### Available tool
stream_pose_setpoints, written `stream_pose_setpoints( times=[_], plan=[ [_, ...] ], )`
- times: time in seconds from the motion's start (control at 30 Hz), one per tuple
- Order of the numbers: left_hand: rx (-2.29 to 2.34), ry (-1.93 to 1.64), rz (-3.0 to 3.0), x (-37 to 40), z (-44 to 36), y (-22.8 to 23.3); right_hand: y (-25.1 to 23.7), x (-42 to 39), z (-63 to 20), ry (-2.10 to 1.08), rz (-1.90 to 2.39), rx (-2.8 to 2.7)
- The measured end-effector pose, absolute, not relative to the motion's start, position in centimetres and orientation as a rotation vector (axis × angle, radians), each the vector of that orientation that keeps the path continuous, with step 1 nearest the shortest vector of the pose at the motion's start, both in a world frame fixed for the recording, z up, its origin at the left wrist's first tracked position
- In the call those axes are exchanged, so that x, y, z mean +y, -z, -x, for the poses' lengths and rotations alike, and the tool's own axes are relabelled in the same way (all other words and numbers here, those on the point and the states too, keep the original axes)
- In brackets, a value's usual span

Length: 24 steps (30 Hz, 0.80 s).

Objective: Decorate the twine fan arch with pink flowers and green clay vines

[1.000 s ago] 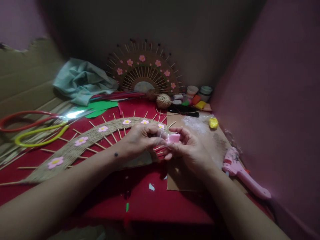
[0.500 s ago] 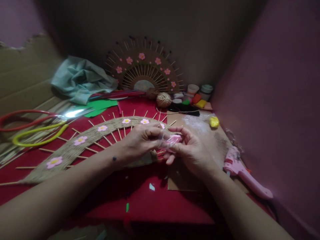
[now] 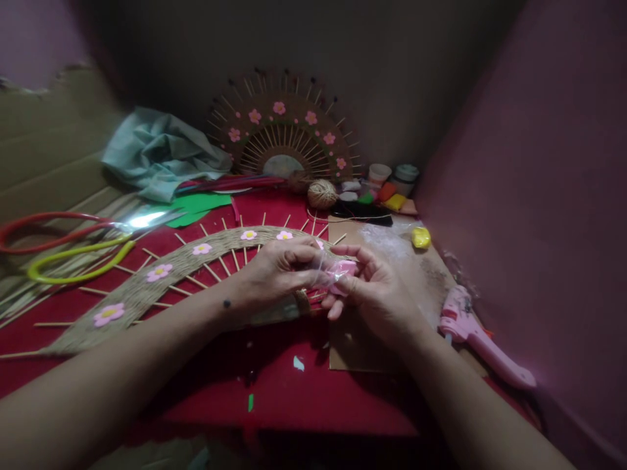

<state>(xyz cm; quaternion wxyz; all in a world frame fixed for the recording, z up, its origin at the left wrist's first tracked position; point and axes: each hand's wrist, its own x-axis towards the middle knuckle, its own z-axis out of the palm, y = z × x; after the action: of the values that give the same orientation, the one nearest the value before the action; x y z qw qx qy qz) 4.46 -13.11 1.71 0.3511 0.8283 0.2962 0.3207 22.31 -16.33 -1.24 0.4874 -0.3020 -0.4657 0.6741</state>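
Both hands meet at the middle of the view over the red table point(image 3: 304, 398), and between them sits a small pink lump point(image 3: 341, 269) wrapped in thin clear plastic film, soft-looking, pale and slightly glossy. The left hand point(image 3: 281, 267) has its thumb and fingertips pinched together on the film at the lump's left side; the right hand point(image 3: 375, 290) curls its fingers closed around the lump from the right and below. The lump is held just above the right end of a curved jute-wrapped arc point(image 3: 161, 277), which lies flat on the table with thin wooden sticks fanning out of it and 5 pink flowers with yellow centres visible along it.

A piece of brown cardboard point(image 3: 416, 274) lies under the right hand, with a yellow lump point(image 3: 420, 237) on its far part and a pink glue gun point(image 3: 477, 343) at its right edge. To the left lie scissors point(image 3: 73, 251) with red and yellow-green handles, green paper point(image 3: 193, 209) and a crumpled teal cloth point(image 3: 159, 156). Against the dark back wall stands a finished half-round fan point(image 3: 284, 140) with pink flowers, a ball of twine point(image 3: 322, 194) in front of it, and small jars point(image 3: 394, 176) with coloured lumps beside it. A pink wall point(image 3: 539, 163) closes the right side. The light is dim.
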Motion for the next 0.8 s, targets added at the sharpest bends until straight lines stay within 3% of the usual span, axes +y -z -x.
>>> stream_pose_setpoints(
  times=[0.2,0.47,0.8],
  plan=[
    [0.811,-0.911,-2.152,-13.4,-4.6,-1.7,0.7,-16.7,-21.9,-1.596,0.818,-1.075],
    [0.734,-0.728,-1.255,-12.4,-4.0,-2.2,0.2,-16.5,-21.8,-1.579,0.828,-0.930],
    [0.721,-0.905,-1.002,-10.5,-2.7,-1.8,-0.2,-16.1,-23.1,-1.396,0.895,-0.747]
  ],
)
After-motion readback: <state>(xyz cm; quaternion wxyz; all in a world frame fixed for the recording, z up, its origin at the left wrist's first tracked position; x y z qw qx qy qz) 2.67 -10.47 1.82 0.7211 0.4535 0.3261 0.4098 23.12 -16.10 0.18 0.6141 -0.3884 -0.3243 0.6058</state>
